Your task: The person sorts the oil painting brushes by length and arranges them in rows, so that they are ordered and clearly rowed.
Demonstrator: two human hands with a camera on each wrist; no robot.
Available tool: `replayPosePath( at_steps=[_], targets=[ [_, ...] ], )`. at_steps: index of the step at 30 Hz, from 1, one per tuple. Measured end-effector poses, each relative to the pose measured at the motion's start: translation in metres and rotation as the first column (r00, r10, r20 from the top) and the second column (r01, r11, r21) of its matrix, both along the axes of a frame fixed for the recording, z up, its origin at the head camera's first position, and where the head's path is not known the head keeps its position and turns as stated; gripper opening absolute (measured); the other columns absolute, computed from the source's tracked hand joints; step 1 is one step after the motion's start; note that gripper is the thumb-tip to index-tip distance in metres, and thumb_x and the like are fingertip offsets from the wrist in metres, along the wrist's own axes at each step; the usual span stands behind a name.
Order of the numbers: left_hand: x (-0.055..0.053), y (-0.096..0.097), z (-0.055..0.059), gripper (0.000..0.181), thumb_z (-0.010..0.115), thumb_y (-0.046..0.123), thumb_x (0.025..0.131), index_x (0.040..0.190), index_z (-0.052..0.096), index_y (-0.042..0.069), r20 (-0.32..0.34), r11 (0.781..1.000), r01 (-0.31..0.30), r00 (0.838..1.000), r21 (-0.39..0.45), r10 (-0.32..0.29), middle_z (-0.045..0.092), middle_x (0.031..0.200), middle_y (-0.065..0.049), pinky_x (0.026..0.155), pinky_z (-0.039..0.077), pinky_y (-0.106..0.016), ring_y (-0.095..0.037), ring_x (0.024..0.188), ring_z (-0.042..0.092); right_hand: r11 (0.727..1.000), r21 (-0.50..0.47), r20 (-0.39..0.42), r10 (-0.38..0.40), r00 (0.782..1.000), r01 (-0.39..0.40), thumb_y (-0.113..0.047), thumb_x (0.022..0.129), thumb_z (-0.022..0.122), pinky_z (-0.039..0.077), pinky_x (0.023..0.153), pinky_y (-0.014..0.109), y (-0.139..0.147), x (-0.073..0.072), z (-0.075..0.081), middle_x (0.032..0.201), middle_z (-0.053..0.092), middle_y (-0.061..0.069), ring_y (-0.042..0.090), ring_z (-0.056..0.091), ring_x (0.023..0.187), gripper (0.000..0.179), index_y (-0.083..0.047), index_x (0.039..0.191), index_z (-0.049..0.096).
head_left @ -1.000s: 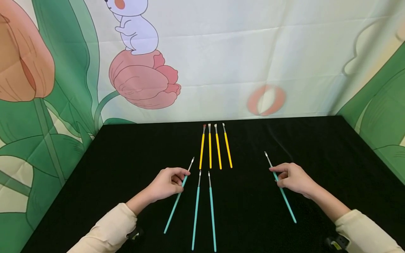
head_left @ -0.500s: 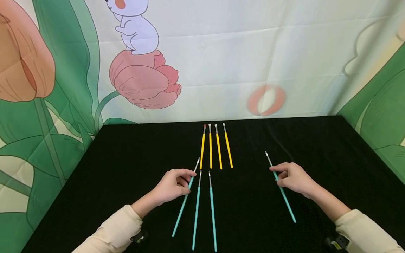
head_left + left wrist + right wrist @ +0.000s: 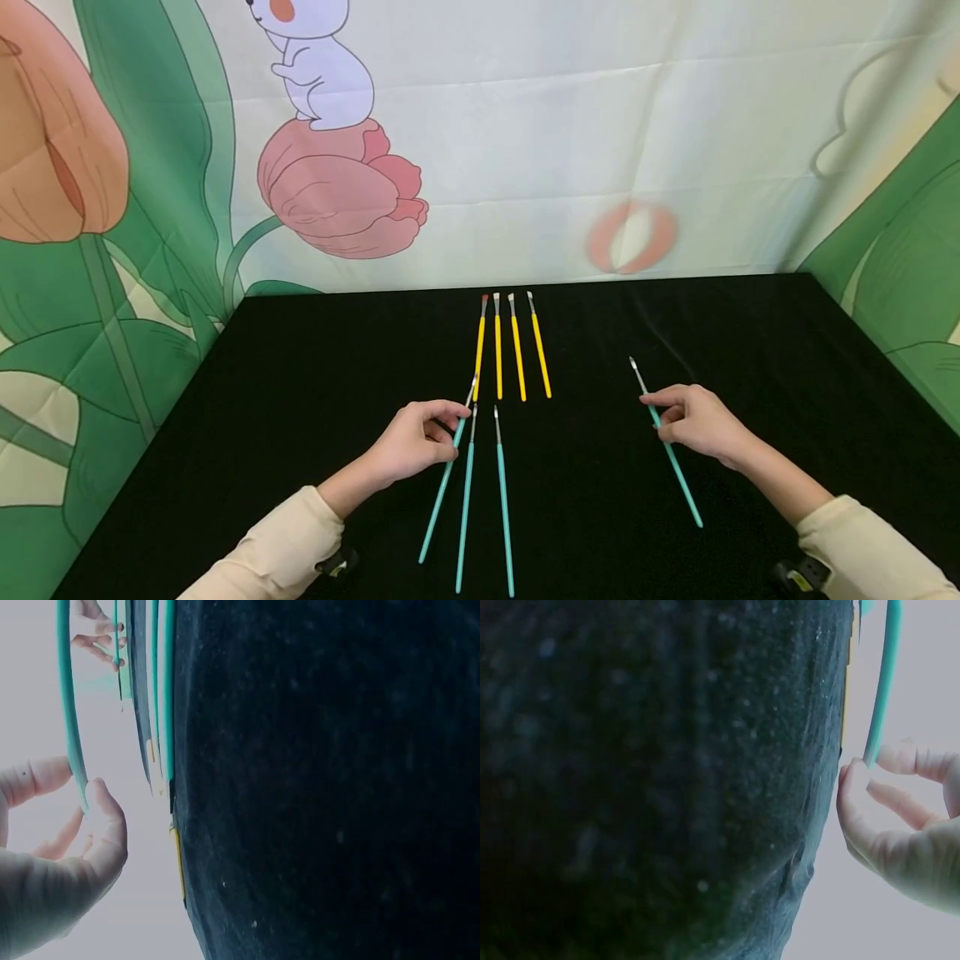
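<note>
My left hand (image 3: 420, 440) pinches a teal-handled paintbrush (image 3: 441, 498) between thumb and fingers, its tip slanting up and right over the lower end of the leftmost yellow brush. In the left wrist view this teal brush (image 3: 69, 697) is held off the black cloth. My right hand (image 3: 697, 421) pinches another teal paintbrush (image 3: 681, 479), tip pointing up and left; the right wrist view shows its handle (image 3: 885, 675) raised too. Between the hands, nearer the left, two teal paintbrushes (image 3: 465, 517) (image 3: 504, 517) lie side by side on the cloth.
Several yellow-handled paintbrushes (image 3: 498, 358) lie in a row farther back, bristles away from me. Black cloth (image 3: 337, 350) covers the table. A printed curtain (image 3: 510, 150) hangs behind its far edge and along the sides.
My left hand has moved right with its teal paintbrush, close beside the two lying teal ones. The right hand and its brush have barely moved.
</note>
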State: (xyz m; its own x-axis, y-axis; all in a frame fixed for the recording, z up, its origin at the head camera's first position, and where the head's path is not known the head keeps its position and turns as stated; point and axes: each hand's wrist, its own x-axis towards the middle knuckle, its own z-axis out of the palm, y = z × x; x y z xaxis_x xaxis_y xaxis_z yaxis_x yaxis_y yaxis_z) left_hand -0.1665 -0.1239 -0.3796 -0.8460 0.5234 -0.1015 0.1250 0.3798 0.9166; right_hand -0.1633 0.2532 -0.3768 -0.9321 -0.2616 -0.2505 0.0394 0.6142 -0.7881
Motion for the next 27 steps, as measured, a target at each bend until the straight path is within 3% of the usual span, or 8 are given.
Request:
replayPosePath(
  at_steps=[5, 11, 27],
  targets=[
    [0.001, 0.004, -0.003, 0.046, 0.062, -0.007, 0.075, 0.119, 0.052, -0.005, 0.043, 0.999, 0.007, 0.999, 0.032, -0.009, 0.052, 0.101, -0.013, 0.067, 0.051, -0.031, -0.017, 0.074, 0.06, 1.0, -0.004, 0.004, 0.001, 1.0, -0.001, 0.001, 0.074, 0.061, 0.049, 0.065, 0.036, 0.001, 0.001, -0.001, 0.108, 0.051, 0.02, 0.019, 0.056, 0.075, 0.053, 0.009, 0.125, 0.047],
    [0.003, 0.011, -0.006, 0.045, 0.063, -0.007, 0.076, 0.119, 0.05, -0.008, 0.04, 0.996, 0.024, 0.999, 0.083, -0.028, 0.052, 0.101, -0.015, 0.067, 0.052, -0.029, -0.017, 0.075, 0.062, 1.0, -0.006, -0.003, -0.003, 1.0, 0.003, 0.002, 0.074, 0.061, 0.049, 0.065, 0.036, 0.001, 0.001, -0.001, 0.11, 0.052, 0.021, 0.019, 0.057, 0.077, 0.053, 0.009, 0.124, 0.047],
    [0.006, 0.024, -0.009, 0.045, 0.066, -0.005, 0.076, 0.118, 0.052, -0.007, 0.065, 0.994, 0.042, 0.997, 0.098, -0.048, 0.053, 0.1, -0.014, 0.066, 0.052, -0.028, -0.019, 0.077, 0.063, 1.0, -0.025, -0.026, -0.003, 1.0, 0.003, 0.003, 0.073, 0.061, 0.05, 0.066, 0.036, -0.002, 0.0, 0.0, 0.11, 0.049, 0.023, 0.02, 0.057, 0.078, 0.053, 0.01, 0.124, 0.048]
  ],
)
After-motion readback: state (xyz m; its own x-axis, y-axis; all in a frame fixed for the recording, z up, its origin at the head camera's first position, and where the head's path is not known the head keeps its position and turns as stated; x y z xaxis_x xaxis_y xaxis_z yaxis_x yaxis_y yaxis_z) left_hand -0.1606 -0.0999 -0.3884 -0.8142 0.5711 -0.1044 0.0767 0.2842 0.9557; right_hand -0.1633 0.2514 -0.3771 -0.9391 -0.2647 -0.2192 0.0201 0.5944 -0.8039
